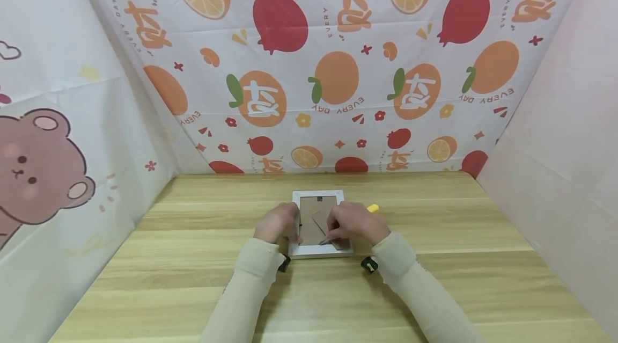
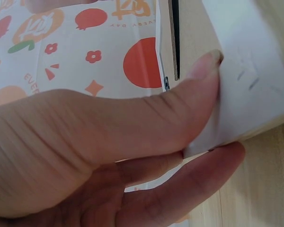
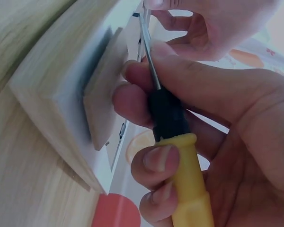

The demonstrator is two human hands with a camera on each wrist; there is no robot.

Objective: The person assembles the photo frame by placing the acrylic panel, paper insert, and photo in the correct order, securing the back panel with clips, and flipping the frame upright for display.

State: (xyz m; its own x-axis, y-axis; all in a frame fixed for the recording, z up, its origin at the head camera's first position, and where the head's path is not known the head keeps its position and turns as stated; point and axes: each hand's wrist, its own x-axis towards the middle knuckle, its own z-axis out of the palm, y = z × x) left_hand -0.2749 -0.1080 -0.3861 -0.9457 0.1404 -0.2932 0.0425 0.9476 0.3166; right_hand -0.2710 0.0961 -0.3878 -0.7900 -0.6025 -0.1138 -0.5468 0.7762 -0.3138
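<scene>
A white picture frame (image 1: pixel 304 250) lies back side up on the table, its brown backing board (image 1: pixel 311 233) showing. My left hand (image 1: pixel 280 222) grips the frame's left side; in the left wrist view the thumb (image 2: pixel 199 80) presses the inner edge of the white rim (image 2: pixel 255 71) and fingers sit against the outer side. My right hand (image 1: pixel 354 219) holds a screwdriver (image 3: pixel 187 175) with a yellow and black handle. Its metal shaft points at the frame's inner edge, close to my left hand. A brown stand flap (image 3: pixel 106 94) juts up from the backing in the right wrist view.
The frame lies on a wood-grain table (image 1: pixel 193 278). A fruit-print cloth (image 1: pixel 309 64) hangs behind the table, with pale cloths at the left and right sides. Dark wrist cameras (image 1: pixel 369 264) hang below both wrists, near the frame's front edge.
</scene>
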